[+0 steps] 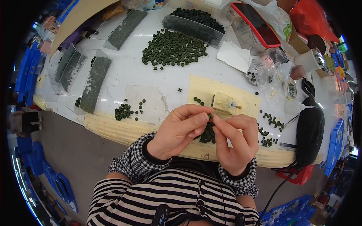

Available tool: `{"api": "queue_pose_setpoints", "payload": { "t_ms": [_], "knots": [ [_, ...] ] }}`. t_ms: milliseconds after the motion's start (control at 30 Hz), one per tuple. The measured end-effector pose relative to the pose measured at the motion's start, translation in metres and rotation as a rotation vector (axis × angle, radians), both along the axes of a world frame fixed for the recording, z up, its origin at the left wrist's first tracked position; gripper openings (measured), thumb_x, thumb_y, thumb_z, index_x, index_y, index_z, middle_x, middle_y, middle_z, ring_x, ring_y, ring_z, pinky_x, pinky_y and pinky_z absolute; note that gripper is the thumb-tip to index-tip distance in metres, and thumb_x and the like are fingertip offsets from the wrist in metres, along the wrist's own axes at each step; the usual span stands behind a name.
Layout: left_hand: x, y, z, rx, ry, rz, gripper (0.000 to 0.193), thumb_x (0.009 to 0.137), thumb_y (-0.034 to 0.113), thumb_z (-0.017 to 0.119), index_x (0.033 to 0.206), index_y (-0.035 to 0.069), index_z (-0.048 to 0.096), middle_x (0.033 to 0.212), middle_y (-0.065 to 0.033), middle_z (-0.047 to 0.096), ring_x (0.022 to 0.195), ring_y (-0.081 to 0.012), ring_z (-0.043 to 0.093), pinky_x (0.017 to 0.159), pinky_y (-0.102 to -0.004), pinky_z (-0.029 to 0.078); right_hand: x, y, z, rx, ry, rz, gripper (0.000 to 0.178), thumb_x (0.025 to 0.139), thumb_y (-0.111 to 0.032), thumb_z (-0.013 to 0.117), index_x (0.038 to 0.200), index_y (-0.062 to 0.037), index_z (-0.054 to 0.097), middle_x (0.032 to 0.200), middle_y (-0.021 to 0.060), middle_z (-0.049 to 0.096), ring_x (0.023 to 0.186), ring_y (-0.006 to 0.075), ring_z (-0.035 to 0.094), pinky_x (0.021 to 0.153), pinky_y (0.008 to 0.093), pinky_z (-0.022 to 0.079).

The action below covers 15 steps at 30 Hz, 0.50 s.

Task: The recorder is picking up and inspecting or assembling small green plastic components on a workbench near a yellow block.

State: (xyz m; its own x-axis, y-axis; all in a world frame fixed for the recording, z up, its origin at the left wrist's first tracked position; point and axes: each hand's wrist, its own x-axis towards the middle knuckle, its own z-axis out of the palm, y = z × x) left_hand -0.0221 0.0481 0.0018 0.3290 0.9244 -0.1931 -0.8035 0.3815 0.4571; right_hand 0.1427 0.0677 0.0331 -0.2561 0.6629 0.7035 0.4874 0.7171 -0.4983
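Observation:
My left hand [184, 126] pinches a small dark green ring-shaped part [210, 116] between thumb and forefinger, above the table's near edge. From the other side my right hand [238, 139] meets it, its thumb and forefinger pressed together at the same part. Whether the right fingertips hold a second piece is hidden. Just beyond the hands stands a cream-coloured block fixture [226, 103] with a metal pin [235, 106] on it. Below and behind the fingers lies a heap of green parts [207, 136], partly covered by the hands.
A large pile of green parts [171, 49] lies at the far middle, before a clear bin [196, 28] full of them. Smaller heaps [122, 112] sit left and right. A red-cased phone [258, 24], white tissue [233, 55] and black padded bundle [310, 128] are at right.

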Motion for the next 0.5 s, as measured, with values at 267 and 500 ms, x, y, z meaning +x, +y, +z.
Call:
{"api": "queue_pose_setpoints", "payload": {
  "t_ms": [267,500],
  "knots": [
    [0.0006,-0.0001,0.0008,0.039,0.047,0.012,0.018,0.092,0.004,0.062,0.109,0.003,0.065,0.097,-0.0056,0.067,0.069,-0.0065,0.051,0.06,-0.0184,0.043,0.0003,0.0013,-0.0023,-0.006,0.011,-0.019,0.032,0.066,0.003,0.077,0.097,-0.0058,0.073,0.079,0.0041,0.06,0.07,0.021,0.057,0.061,0.031,0.047],
    [0.0012,-0.0003,-0.0008,0.031,0.031,0.017,0.02,0.092,0.005,0.063,0.111,0.003,0.065,0.098,-0.0056,0.067,0.069,-0.0064,0.051,0.06,-0.0182,0.043,0.0004,0.002,-0.0045,-0.01,0.036,-0.025,0.033,0.065,0.004,0.078,0.097,-0.006,0.073,0.079,0.004,0.06,0.069,0.0204,0.057,0.06,0.0298,0.046]
  ]
}}
